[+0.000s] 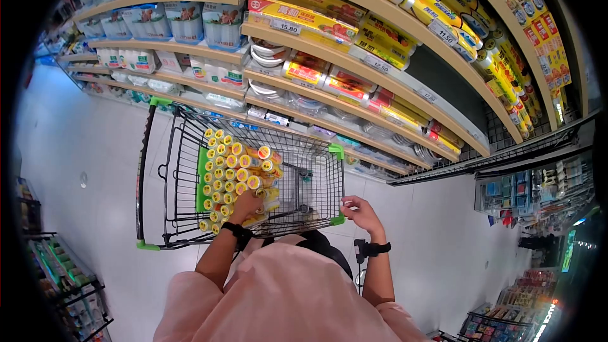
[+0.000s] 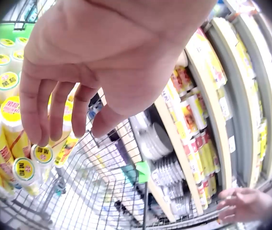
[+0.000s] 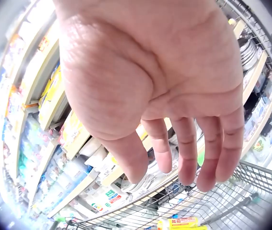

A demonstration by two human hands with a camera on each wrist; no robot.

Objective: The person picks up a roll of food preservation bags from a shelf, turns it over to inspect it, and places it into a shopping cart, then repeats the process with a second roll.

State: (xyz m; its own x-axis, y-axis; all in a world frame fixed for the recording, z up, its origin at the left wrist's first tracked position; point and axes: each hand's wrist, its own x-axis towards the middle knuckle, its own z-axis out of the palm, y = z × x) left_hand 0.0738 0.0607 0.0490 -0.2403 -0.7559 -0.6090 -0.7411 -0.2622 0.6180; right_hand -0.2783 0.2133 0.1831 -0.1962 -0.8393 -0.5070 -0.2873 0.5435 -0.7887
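Note:
Yellow rolls with white round caps stand packed upright in several rows at the handle end of a shopping cart. My left hand is over the near side of these rolls. In the left wrist view its fingers hang down loosely, the thumb apart, with fingertips close over the roll caps. Nothing shows gripped between them. Beside the cart's green front corner, my right hand is in the air, and its relaxed fingers hold nothing in the right wrist view.
Shelves of boxed and rolled goods run along the far side of the cart. Packs of tissues fill the shelves at the upper left. Grey floor stretches to the right, with other racks beyond it.

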